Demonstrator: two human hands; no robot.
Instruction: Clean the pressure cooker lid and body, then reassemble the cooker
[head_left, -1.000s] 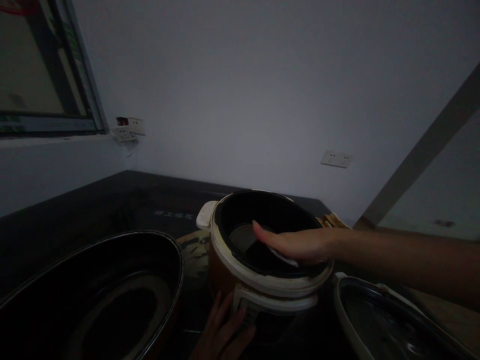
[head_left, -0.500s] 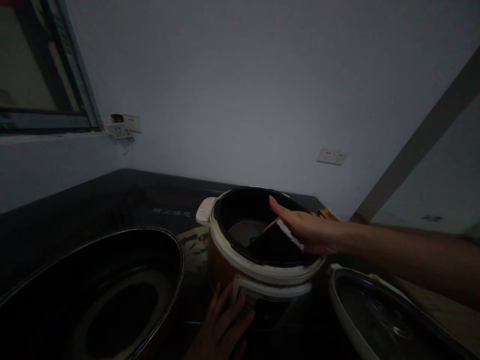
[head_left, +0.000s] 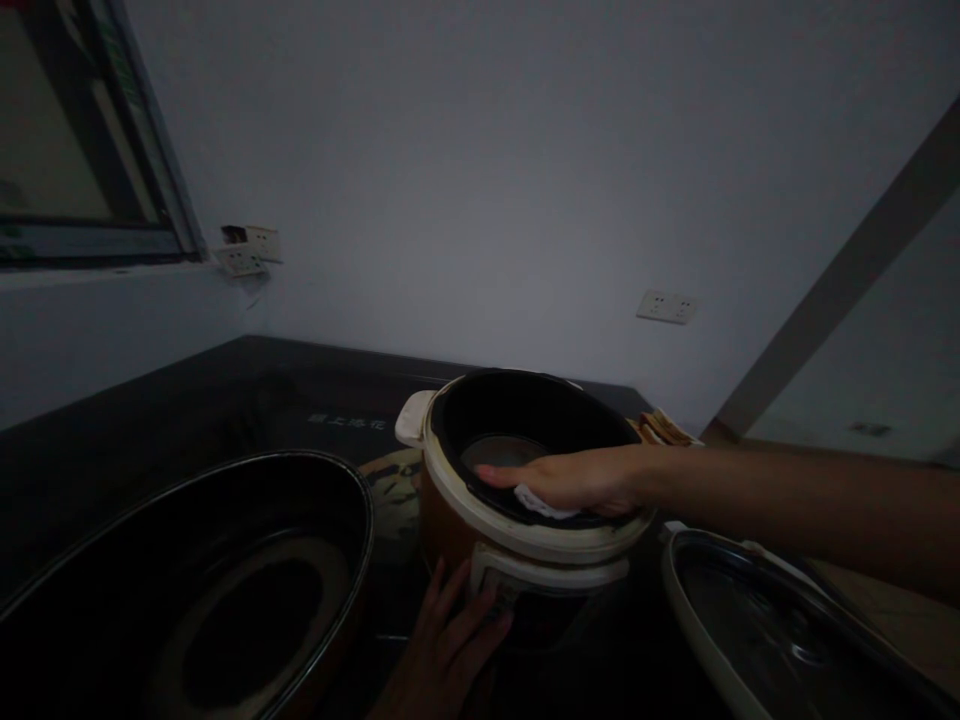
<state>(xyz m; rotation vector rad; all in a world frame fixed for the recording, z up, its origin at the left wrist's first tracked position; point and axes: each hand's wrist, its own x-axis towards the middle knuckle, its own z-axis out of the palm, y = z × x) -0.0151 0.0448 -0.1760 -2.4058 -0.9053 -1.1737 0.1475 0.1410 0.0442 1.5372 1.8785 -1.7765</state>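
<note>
An electric cooker (head_left: 525, 540) with a cream rim, brown side and black inner pot stands on the dark tabletop, its mouth uncovered. My right hand (head_left: 574, 480) reaches in over the near right rim, with the thumb pointing left. A small white cloth (head_left: 541, 503) pokes out beneath its palm, against the near inner wall; whether it is fabric or paper is unclear. The other fingers are hidden. On the cooker's front, left of the control panel, my left hand (head_left: 457, 640) rests with fingers outstretched and apart.
A large black pan (head_left: 352, 500) stands close on the left. The cooker's lid (head_left: 679, 590) lies at the right, under my forearm. Behind the cooker sits a brown bundle (head_left: 664, 428). A wall with a socket (head_left: 666, 306) borders the dark tabletop (head_left: 300, 380).
My right hand has moved left and lower along the near inner wall with the cloth, its thumb turning from upward to leftward. My left hand stays on the cooker's front.
</note>
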